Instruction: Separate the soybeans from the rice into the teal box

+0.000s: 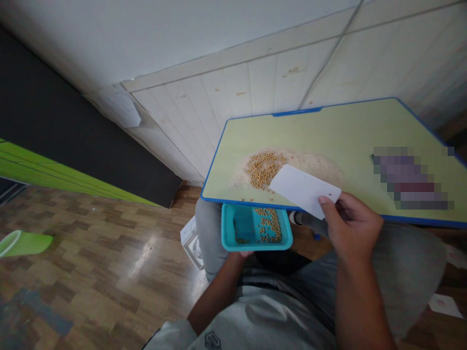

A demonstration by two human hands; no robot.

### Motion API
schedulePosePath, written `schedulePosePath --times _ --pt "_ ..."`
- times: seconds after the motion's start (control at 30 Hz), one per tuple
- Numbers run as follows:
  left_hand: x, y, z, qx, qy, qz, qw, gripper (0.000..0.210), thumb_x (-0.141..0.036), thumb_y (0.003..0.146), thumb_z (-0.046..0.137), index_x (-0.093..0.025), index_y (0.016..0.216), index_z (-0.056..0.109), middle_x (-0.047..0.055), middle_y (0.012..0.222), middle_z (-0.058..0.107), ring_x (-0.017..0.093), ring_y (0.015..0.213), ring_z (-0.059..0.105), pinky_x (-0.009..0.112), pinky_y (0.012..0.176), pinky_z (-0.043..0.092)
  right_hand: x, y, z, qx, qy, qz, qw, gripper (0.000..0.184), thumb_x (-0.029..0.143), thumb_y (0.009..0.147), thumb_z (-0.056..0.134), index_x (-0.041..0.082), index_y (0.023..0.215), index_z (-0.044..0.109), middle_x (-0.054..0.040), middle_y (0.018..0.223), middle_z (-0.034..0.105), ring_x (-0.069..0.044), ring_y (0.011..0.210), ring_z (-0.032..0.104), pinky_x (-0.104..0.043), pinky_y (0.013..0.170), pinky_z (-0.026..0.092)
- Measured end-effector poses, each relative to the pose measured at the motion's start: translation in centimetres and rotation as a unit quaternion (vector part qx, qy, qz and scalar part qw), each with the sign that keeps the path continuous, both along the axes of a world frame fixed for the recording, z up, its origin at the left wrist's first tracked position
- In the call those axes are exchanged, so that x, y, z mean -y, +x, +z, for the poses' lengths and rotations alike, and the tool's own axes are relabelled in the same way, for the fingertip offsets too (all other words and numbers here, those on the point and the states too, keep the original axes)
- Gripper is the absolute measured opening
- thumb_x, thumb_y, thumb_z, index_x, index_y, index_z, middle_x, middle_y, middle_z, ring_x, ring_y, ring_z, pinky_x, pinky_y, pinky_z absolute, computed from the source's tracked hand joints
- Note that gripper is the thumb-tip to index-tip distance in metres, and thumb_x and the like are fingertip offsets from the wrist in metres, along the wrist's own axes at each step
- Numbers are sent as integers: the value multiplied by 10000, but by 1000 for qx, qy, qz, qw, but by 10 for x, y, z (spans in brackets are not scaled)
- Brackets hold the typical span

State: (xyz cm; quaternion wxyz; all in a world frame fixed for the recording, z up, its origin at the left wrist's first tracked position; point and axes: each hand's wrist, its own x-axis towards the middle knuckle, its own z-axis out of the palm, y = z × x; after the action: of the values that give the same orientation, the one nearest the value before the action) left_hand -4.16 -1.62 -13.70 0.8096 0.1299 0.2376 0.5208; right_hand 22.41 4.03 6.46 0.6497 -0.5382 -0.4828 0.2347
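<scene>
Between the thumb and fingers of my right hand (352, 223) is a white card (302, 189) with a small hole near one corner. Its far end touches or hovers just over a pile of round tan beans (263, 169) on the table; I cannot tell which. Pale grainy powder (317, 165) spreads around and right of the pile. Below the table edge, my left hand (246, 253) supports a turquoise plastic tub (228, 240) from beneath, its fingers mostly hidden. Tan beans (273, 226) lie mostly in the tub's right half, with small dark bits at lower left.
The yellow-green table (350, 126) has a blue rim and stands against a white panelled wall (204, 107). A blurred-out object (412, 180) lies on its right side. A white box (191, 243) stands by my left leg. A green bin (27, 243) lies on the wooden floor.
</scene>
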Motion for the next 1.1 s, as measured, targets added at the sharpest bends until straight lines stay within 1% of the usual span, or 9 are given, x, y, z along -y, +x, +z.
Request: schedulePosePath --times 0.07,0.27,0.43,0.53,0.63,0.77,0.97,1.03,1.1 --pt "0 -3 -5 -8 -6 10 1000 613 -802 948 551 -426 1326 854 -3 1455 820 396 1606 524 661 1379 156 0 1 -1 18 1 10 1000 156 344 887 874 212 968 885 -4 750 793 -180 628 695 -285 577 564" --pt "1 -6 -12 -38 -42 29 998 685 -832 957 490 -391 1323 864 17 1362 860 415 1502 628 645 1352 257 2 0 3 60 19 36 997 126 327 914 850 223 845 841 20 664 736 -161 559 662 -258 527 518" --pt "-2 -2 -2 -62 -57 38 996 775 -974 849 525 -486 1370 825 -83 1489 786 411 1725 321 621 1365 293 3 1 5 89 28 58 994 108 309 933 832 226 865 840 28 664 737 -152 546 664 -242 518 508" --pt "-3 1 8 -69 -50 42 995 745 -971 786 629 -511 1335 834 -113 1497 768 420 1761 187 660 1371 277 4 2 4 93 24 61 994 128 314 936 831 225 843 831 30 650 723 -151 540 658 -241 514 497" --pt "-5 5 17 -69 -37 52 996 723 -955 797 647 -518 1346 823 -95 1491 771 411 1747 252 671 1355 315 3 1 2 78 24 44 996 119 322 930 837 227 858 836 25 671 733 -159 560 667 -252 536 515" --pt "-5 9 25 -84 -49 47 994 763 -966 647 781 -551 1284 839 -140 1461 770 409 1704 371 626 1321 402 2 2 -1 78 18 47 996 118 328 929 839 229 865 840 23 686 739 -164 576 670 -258 551 522" --pt "-3 3 11 -99 -37 20 994 673 -936 619 819 -526 1148 892 -141 1312 839 401 1438 685 566 1243 514 4 3 2 111 33 97 988 143 303 939 814 227 817 818 36 643 685 -147 554 613 -255 550 474" --pt "-4 2 7 -95 -39 21 995 673 -947 662 777 -528 1176 885 -135 1351 830 407 1443 679 581 1279 470 4 0 5 110 36 110 987 150 300 934 813 226 805 813 34 648 688 -146 555 605 -257 553 470" --pt "-7 5 12 -73 -33 24 997 721 -964 827 593 -503 1324 839 -126 1519 751 385 1569 570 570 1345 366 3 -6 7 101 33 111 988 148 308 938 806 225 816 815 30 662 704 -149 555 609 -256 549 469"
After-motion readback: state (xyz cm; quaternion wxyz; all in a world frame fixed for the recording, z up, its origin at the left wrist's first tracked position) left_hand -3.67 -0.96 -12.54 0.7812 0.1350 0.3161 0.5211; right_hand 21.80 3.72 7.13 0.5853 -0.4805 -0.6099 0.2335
